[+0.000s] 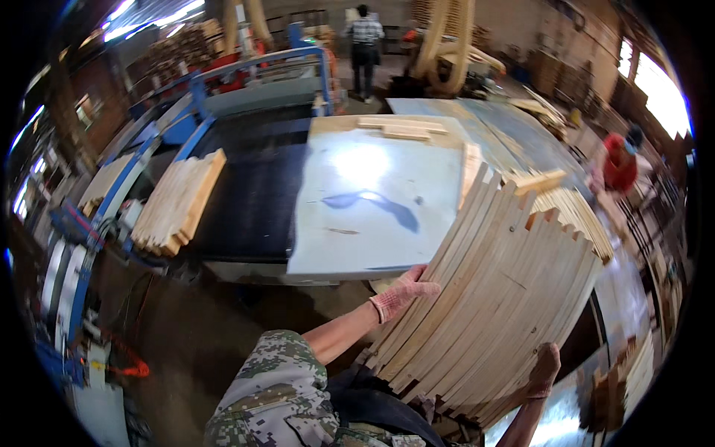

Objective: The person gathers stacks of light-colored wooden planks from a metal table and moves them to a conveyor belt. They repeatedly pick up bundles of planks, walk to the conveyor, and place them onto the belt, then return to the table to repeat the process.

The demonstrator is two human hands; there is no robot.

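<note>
Now both hands clasp the slat bundle (488,298): left hand (406,290) on near side, right hand (545,369) under; long axis w/ far end toward table (372,201).

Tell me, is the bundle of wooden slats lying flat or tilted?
Tilted: the slats slope up from the left hand and right hand.

The head camera is looking down and forward from the person's head, sitting close over the stack of wooden slats (488,298) and the grey table (372,216). Its fisheye lens is bending the workshop's edges toward a dark rim.
</note>
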